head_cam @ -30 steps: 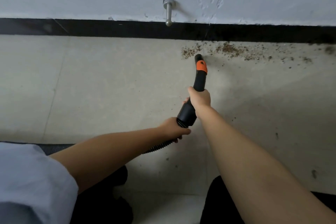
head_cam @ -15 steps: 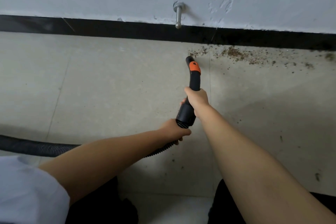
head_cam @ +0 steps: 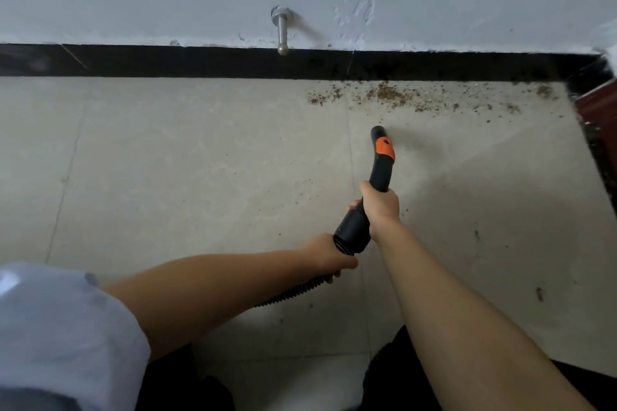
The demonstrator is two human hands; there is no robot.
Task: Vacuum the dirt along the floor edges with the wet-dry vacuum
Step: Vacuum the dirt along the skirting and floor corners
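Note:
A black vacuum nozzle (head_cam: 380, 163) with an orange collar points at the floor, its tip a short way in front of a band of brown dirt (head_cam: 387, 96) lying along the black baseboard (head_cam: 200, 61). My right hand (head_cam: 380, 207) grips the nozzle's handle. My left hand (head_cam: 329, 255) holds the ribbed black hose (head_cam: 293, 294) just behind the nozzle's cuff. More dirt specks trail right toward the corner.
A metal door stop (head_cam: 282, 31) sticks out of the white wall above the baseboard. At the right edge a dark red door frame (head_cam: 599, 103) meets the corner. The floor is beige tile (head_cam: 167, 160) with a few stray specks at the right.
The nozzle tip has drawn back from the dirt's left end and shifted right. The view has swung so the corner at the right shows, and the hose loop at the left is out of view.

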